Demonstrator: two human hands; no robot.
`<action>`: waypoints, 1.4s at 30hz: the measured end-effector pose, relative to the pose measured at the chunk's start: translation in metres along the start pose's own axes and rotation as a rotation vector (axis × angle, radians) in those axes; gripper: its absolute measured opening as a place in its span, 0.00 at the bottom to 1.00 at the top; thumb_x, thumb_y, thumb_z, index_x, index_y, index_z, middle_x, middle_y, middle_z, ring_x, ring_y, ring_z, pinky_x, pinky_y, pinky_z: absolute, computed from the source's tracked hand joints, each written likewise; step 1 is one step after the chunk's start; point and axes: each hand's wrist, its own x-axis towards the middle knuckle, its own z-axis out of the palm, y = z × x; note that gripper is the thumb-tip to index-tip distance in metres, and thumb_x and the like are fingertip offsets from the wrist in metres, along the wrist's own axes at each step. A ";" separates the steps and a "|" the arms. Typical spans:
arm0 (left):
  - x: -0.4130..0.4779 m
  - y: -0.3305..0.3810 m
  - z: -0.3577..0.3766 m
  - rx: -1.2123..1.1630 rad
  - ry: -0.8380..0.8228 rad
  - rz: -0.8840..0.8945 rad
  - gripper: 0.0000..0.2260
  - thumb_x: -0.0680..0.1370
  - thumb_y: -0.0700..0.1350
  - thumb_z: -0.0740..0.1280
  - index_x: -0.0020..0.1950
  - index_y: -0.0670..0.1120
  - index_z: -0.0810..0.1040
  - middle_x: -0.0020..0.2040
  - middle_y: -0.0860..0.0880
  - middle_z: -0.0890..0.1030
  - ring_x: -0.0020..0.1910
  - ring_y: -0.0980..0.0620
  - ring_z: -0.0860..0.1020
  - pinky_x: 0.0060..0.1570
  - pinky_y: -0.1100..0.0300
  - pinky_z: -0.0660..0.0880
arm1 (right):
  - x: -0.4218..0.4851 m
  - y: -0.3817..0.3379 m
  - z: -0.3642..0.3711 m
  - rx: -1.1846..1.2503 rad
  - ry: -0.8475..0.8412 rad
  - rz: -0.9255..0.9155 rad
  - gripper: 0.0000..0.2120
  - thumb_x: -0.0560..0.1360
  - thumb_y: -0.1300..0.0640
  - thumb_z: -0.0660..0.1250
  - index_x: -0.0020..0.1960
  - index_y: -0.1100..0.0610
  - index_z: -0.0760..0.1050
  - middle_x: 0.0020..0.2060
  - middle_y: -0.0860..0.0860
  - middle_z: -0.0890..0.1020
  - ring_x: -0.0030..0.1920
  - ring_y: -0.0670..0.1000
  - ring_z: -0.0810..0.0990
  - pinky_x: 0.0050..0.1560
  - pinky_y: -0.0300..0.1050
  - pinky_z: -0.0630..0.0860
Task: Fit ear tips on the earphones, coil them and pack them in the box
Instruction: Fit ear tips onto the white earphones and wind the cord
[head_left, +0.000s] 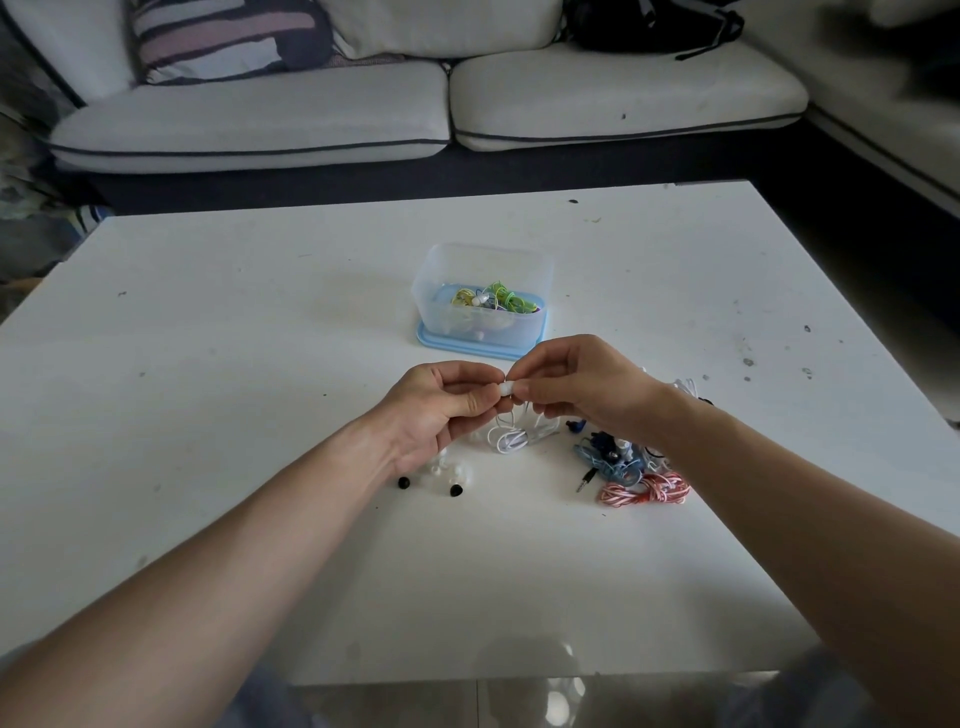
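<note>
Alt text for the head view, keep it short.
The left hand and right hand pinch a white earbud above a white table, its cable hanging to the tabletop. Behind stands an open clear box holding coiled earphones; loose ear tips lie near the left wrist, tangled earphones below the right.

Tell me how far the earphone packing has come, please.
Done: coloured earphones already lie in the clear box. In hand: the left hand and right hand pinch a white earbud, apparently fitting a tip; its cable hangs below, unpacked. Left: the blue earphones, the red-striped earphones and loose ear tips on the table.
</note>
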 end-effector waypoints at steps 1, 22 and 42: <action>0.000 0.000 0.000 -0.001 -0.002 0.002 0.07 0.73 0.30 0.68 0.47 0.40 0.80 0.39 0.44 0.85 0.39 0.50 0.85 0.40 0.65 0.81 | 0.000 0.000 0.000 0.011 0.002 0.001 0.04 0.73 0.63 0.75 0.43 0.55 0.84 0.39 0.56 0.84 0.36 0.49 0.77 0.43 0.44 0.74; 0.011 -0.022 -0.014 1.450 0.145 0.245 0.04 0.71 0.48 0.73 0.45 0.53 0.82 0.41 0.57 0.81 0.43 0.54 0.81 0.45 0.58 0.78 | 0.009 0.017 -0.009 -0.506 0.273 0.212 0.02 0.70 0.58 0.76 0.40 0.55 0.83 0.33 0.54 0.85 0.28 0.48 0.77 0.34 0.39 0.75; 0.005 0.005 -0.011 0.733 0.258 0.237 0.06 0.70 0.40 0.77 0.42 0.51 0.84 0.41 0.53 0.85 0.39 0.59 0.82 0.45 0.65 0.78 | 0.004 0.002 -0.013 -0.018 0.130 0.079 0.06 0.77 0.67 0.69 0.52 0.61 0.83 0.47 0.59 0.86 0.42 0.49 0.84 0.47 0.41 0.81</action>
